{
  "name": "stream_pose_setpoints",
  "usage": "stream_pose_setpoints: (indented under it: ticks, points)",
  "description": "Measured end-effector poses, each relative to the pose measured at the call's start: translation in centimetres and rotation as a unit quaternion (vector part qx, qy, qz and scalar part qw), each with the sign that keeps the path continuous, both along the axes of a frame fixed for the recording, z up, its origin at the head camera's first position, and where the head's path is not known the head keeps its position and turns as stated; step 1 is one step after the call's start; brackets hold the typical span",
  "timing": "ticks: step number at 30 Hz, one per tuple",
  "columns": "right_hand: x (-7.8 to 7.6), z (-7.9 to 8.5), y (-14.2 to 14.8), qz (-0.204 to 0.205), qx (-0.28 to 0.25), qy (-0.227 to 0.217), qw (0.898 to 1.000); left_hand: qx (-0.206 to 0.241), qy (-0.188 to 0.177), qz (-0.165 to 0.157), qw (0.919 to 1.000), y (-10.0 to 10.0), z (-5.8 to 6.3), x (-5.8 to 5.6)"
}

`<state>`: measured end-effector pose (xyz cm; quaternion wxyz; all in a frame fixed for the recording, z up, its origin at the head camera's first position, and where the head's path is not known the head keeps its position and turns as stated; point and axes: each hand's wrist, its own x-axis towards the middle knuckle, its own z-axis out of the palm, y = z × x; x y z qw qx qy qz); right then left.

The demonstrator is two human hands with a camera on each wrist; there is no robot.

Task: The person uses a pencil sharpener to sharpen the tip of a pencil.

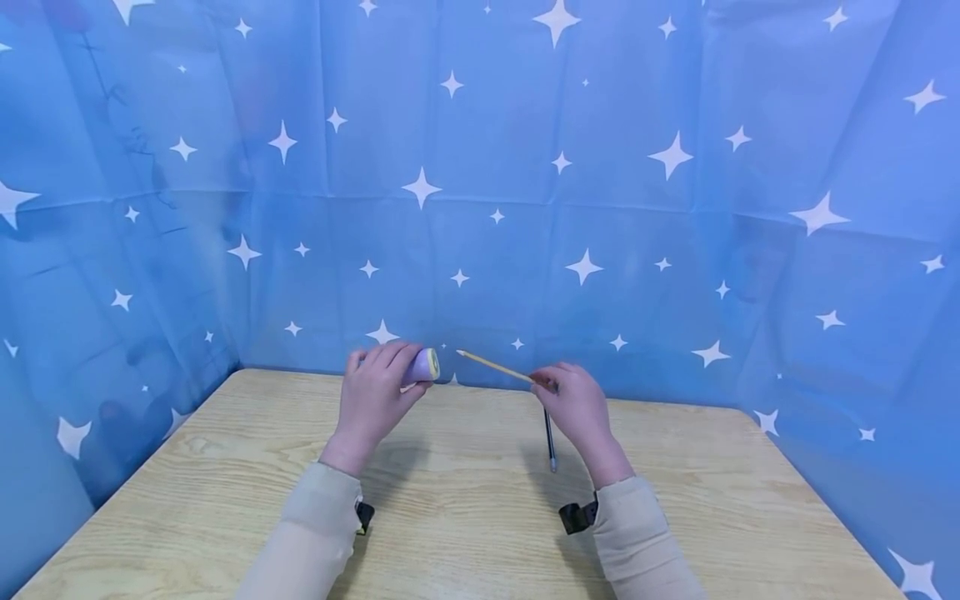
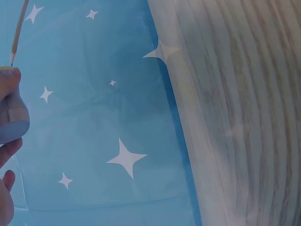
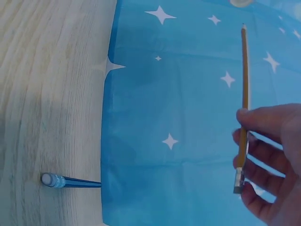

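My left hand (image 1: 373, 400) grips a small purple pencil sharpener (image 1: 422, 367) above the far part of the table, its pale yellow end turned to the right. Between thumb and fingertips, my right hand (image 1: 579, 408) pinches a yellow pencil (image 1: 493, 364). The pencil's sharpened tip points left at the sharpener's end, with a gap between them in the head view. Its metal ferrule and eraser end stick out below the fingers in the right wrist view. Most of the sharpener (image 2: 14, 133) is covered by fingers in the left wrist view.
A dark pencil (image 1: 550, 442) with an eraser end lies on the wooden table (image 1: 450, 517), beneath and beside the right hand. Behind the table's far edge hangs a blue curtain (image 1: 510, 125) with white stars, which also runs along both sides.
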<state>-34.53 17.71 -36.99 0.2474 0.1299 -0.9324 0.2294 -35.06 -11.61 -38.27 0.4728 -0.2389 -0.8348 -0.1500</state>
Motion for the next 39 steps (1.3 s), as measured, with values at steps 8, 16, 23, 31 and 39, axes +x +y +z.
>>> stream_pose_setpoints:
  ticks: [8, 16, 23, 31, 39]
  points:
    - [-0.1, -0.2, 0.2, 0.001, -0.023, -0.01, 1.0, 0.088, -0.094, -0.026, 0.9914, -0.2, -0.3, -0.3]
    - [-0.4, -0.5, 0.0, 0.006, -0.042, -0.018, 0.999, 0.193, -0.166, -0.064, 0.9651, -0.6, -0.5, -0.4]
    - [-0.6, -0.8, -0.1, 0.009, -0.056, -0.037, 0.998, 0.232, -0.201, -0.074, 0.9489, -0.9, -0.6, -0.6]
    - [-0.6, -1.4, 0.3, 0.014, -0.056, -0.055, 0.997, 0.243, -0.238, -0.076, 0.9374, -1.0, -1.2, -0.9]
    - [-0.8, -2.2, 1.5, 0.011, -0.079, -0.066, 0.995, 0.245, -0.246, -0.073, 0.9348, -1.2, -1.7, -1.2]
